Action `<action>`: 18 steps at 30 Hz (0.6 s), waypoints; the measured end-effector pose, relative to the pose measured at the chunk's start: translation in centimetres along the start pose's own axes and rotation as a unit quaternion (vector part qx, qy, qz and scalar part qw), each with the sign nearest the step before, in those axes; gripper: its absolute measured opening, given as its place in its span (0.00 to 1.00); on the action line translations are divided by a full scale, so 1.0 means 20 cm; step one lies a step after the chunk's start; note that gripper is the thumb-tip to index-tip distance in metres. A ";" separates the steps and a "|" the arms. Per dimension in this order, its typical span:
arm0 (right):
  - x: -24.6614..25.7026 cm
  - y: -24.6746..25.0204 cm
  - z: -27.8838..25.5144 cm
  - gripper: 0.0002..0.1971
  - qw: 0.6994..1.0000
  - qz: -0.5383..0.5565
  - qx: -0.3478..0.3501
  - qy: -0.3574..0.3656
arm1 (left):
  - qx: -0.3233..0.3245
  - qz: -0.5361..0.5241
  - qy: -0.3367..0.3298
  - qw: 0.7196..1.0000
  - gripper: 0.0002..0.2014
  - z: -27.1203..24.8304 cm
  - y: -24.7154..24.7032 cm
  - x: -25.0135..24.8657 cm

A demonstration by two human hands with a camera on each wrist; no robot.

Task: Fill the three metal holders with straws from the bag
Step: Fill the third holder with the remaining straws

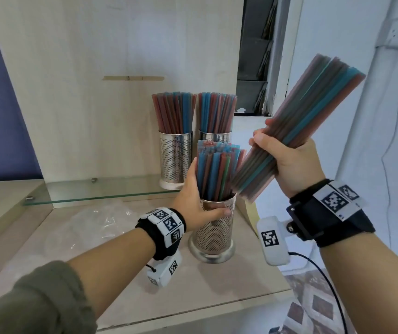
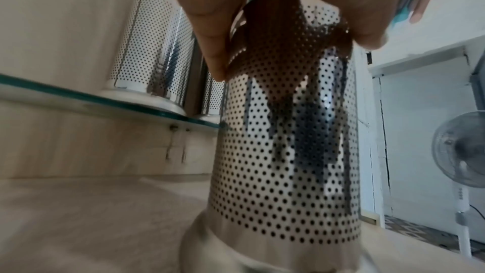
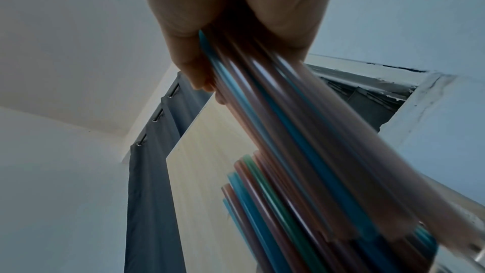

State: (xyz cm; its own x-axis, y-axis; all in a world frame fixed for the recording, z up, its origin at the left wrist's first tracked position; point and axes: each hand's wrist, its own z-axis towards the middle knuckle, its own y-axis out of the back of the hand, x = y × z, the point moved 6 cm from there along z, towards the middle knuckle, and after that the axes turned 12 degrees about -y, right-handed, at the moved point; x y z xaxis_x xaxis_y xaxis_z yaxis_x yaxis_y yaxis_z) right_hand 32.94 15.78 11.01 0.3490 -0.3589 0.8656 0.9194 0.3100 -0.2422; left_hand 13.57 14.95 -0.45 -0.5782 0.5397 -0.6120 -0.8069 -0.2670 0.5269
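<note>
while the left hand is gripping the near holder on the counter, the right hand at three o'clock is clutching a slanted straw bundle; crowding could be spilling straws.

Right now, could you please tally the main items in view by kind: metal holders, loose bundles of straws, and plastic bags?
Metal holders: 3, namely the front holder gripped by the left hand, plus the back left holder and back right holder on the glass shelf.
Loose straw bundles: 1, the bundle held in the right hand.
Plastic bags: 1, the bag.
Total: 5
</note>
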 end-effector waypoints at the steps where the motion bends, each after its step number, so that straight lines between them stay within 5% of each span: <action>1: 0.00 -0.02 0.01 0.09 1.000 -0.004 0.003 0.001 | -0.001 -0.008 0.000 1.000 0.67 0.00 0.00 0.01; 11: -0.10 -0.15 0.03 0.06 1.000 -0.031 -0.002 0.006 | 0.038 -0.038 -0.008 0.999 0.71 -0.02 0.04 0.08; 18: -0.13 -0.21 0.07 0.06 0.999 -0.036 -0.003 0.009 | 0.009 -0.064 -0.003 0.998 0.70 -0.05 0.02 0.09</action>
State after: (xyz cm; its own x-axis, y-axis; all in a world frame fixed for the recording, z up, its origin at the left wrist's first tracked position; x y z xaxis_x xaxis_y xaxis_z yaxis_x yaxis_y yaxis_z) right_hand 27.89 16.56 10.37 0.2841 -0.3960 0.8732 0.9436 0.2771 -0.1814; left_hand 12.05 14.92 -1.85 -0.4690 0.5735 -0.6716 -0.8722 -0.1812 0.4543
